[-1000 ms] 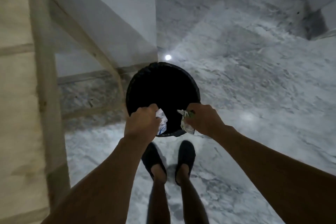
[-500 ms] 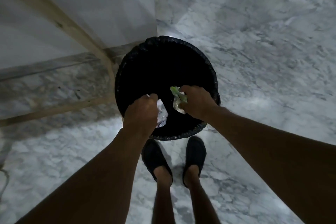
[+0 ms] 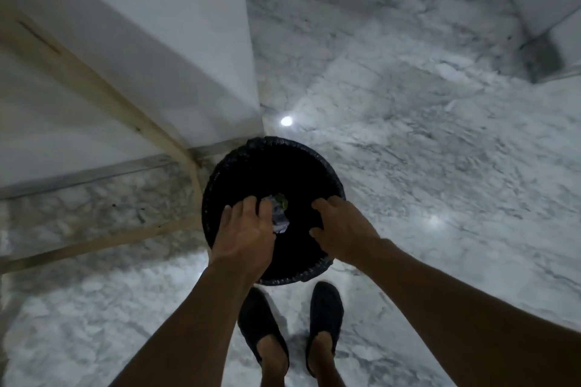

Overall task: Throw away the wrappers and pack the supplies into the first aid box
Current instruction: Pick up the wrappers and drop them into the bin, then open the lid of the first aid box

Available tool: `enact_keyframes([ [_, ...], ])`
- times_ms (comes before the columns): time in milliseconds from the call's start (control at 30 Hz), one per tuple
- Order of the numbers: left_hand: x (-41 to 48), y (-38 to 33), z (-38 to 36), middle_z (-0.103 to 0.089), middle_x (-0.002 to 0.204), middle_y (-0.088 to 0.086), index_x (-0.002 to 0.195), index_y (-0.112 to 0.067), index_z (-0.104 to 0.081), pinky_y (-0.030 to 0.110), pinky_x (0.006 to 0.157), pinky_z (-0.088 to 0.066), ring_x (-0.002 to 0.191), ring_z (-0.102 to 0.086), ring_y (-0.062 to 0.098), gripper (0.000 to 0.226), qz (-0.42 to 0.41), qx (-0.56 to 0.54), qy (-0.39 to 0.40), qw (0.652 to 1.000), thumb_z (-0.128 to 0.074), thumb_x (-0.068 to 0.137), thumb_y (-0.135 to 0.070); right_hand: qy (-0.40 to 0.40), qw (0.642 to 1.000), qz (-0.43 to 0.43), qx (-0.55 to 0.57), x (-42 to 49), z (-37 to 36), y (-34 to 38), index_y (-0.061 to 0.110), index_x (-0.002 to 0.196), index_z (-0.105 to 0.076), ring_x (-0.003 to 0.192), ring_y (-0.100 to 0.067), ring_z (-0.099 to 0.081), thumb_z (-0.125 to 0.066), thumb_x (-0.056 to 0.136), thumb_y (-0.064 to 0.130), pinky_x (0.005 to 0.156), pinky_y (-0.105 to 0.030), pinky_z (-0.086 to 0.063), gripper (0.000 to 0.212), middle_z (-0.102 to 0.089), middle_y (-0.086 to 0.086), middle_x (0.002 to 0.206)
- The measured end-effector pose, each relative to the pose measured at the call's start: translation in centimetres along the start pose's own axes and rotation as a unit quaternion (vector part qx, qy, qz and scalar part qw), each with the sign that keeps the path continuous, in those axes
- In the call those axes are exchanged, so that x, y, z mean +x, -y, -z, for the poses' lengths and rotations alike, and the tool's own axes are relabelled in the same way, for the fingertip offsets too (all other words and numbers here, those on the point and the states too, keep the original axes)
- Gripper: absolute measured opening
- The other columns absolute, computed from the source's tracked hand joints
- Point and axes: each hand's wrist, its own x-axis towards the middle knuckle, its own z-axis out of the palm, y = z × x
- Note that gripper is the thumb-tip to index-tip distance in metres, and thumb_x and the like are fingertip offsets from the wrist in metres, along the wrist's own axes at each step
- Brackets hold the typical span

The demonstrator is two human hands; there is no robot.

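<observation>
A round black bin lined with a black bag stands on the marble floor just ahead of my feet. Both hands hover over its mouth. My left hand has its fingers spread and holds nothing. My right hand is also spread with nothing in it. Between the hands, a crumpled white and blue wrapper and a green and white wrapper are inside the dark bin, free of both hands. The first aid box is not in view.
A white wall corner meets the floor right behind the bin. Pale wooden bars slant down at the left, one running along the floor. My black shoes stand close to the bin's near rim.
Both hands have let go of their wrappers, which have dropped into the bin. The fingers have spread apart over the opening.
</observation>
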Motion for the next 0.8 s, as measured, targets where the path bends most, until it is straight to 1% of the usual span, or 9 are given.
enact_keyframes([
  [67, -0.7, -0.3, 3.3, -0.066, 0.106, 0.021, 0.115, -0.001, -0.065, 0.058, 0.085, -0.053, 0.095, -0.066, 0.042, 0.067, 0.0, 0.012, -0.029, 0.999, -0.088, 0.056, -0.022, -0.025, 1.0, 0.011, -0.007, -2.2, 3.0, 1.4, 0.014, 0.14, -0.04, 0.124, -0.036, -0.044, -0.057, 0.095, 0.028, 0.098, -0.041, -0.044, 0.05, -0.046, -0.014, 0.134],
  [233, -4.3, -1.1, 14.4, -0.062, 0.12, 0.012, 0.128, -0.008, -0.059, 0.054, 0.098, -0.048, 0.11, -0.061, 0.036, 0.06, -0.003, 0.019, -0.077, 0.997, -0.076, 0.075, -0.031, -0.091, 0.995, 0.037, -0.017, -8.8, 12.2, 5.7, 0.013, 0.145, -0.035, 0.131, -0.032, -0.037, -0.05, 0.099, 0.034, 0.109, -0.04, -0.038, 0.053, -0.038, -0.011, 0.145],
  [333, -6.6, -1.1, 21.4, -0.069, 0.097, 0.01, 0.107, -0.007, -0.068, 0.053, 0.078, -0.057, 0.086, -0.069, 0.033, 0.059, -0.012, 0.042, -0.135, 0.99, -0.09, 0.056, -0.028, -0.149, 0.988, 0.047, -0.012, -13.2, 17.6, 8.2, 0.015, 0.144, -0.036, 0.132, -0.029, -0.037, -0.049, 0.099, 0.033, 0.109, -0.039, -0.039, 0.051, -0.038, -0.009, 0.145],
  [400, -7.8, -1.1, 25.8, -0.069, 0.094, 0.011, 0.106, -0.006, -0.069, 0.053, 0.076, -0.057, 0.083, -0.07, 0.032, 0.059, -0.011, 0.056, -0.18, 0.982, -0.09, 0.055, -0.026, -0.196, 0.979, 0.056, -0.016, -16.0, 20.8, 9.8, 0.015, 0.143, -0.038, 0.129, -0.028, -0.039, -0.049, 0.099, 0.032, 0.106, -0.038, -0.041, 0.049, -0.04, -0.008, 0.143],
  [467, -9.6, -1.6, 30.1, -0.066, 0.111, 0.011, 0.122, -0.007, -0.061, 0.054, 0.092, -0.05, 0.101, -0.066, 0.033, 0.056, -0.016, 0.041, -0.212, 0.976, -0.079, 0.074, -0.029, -0.228, 0.971, 0.068, -0.016, -18.8, 23.6, 11.3, 0.014, 0.143, -0.039, 0.127, -0.028, -0.04, -0.049, 0.099, 0.03, 0.105, -0.038, -0.04, 0.048, -0.042, -0.009, 0.142],
  [500, -10.4, -1.9, 31.8, -0.059, 0.125, 0.009, 0.134, -0.01, -0.051, 0.052, 0.103, -0.041, 0.115, -0.06, 0.032, 0.055, -0.01, 0.031, -0.226, 0.974, -0.067, 0.086, -0.033, -0.239, 0.968, 0.075, -0.017, -20.1, 24.7, 12.0, 0.014, 0.143, -0.04, 0.127, -0.029, -0.041, -0.05, 0.098, 0.03, 0.105, -0.039, -0.04, 0.049, -0.042, -0.01, 0.142],
  [567, -12.8, -2.4, 34.9, -0.047, 0.143, 0.007, 0.146, -0.015, -0.034, 0.046, 0.114, -0.026, 0.131, -0.047, 0.028, 0.054, 0.005, 0.025, -0.247, 0.969, -0.049, 0.098, -0.036, -0.264, 0.96, 0.088, -0.021, -22.9, 26.6, 13.4, 0.012, 0.141, -0.042, 0.125, -0.031, -0.043, -0.052, 0.098, 0.03, 0.104, -0.04, -0.041, 0.048, -0.044, -0.013, 0.14],
  [633, -15.6, -3.0, 37.2, -0.045, 0.145, 0.008, 0.146, -0.015, -0.033, 0.047, 0.115, -0.025, 0.131, -0.046, 0.029, 0.053, 0.018, 0.012, -0.262, 0.965, -0.046, 0.1, -0.035, -0.282, 0.954, 0.102, -0.026, -25.5, 27.8, 14.7, 0.01, 0.139, -0.043, 0.125, -0.033, -0.044, -0.053, 0.098, 0.03, 0.105, -0.042, -0.041, 0.047, -0.045, -0.015, 0.138],
  [800, -21.9, -3.4, 38.4, -0.052, 0.14, 0.01, 0.141, -0.014, -0.039, 0.048, 0.112, -0.032, 0.124, -0.053, 0.031, 0.049, 0.071, -0.009, -0.317, 0.946, -0.049, 0.098, -0.035, -0.294, 0.942, 0.159, -0.039, -30.5, 28.2, 17.7, 0.011, 0.141, -0.042, 0.126, -0.032, -0.044, -0.053, 0.098, 0.034, 0.105, -0.041, -0.042, 0.05, -0.046, -0.014, 0.139],
])
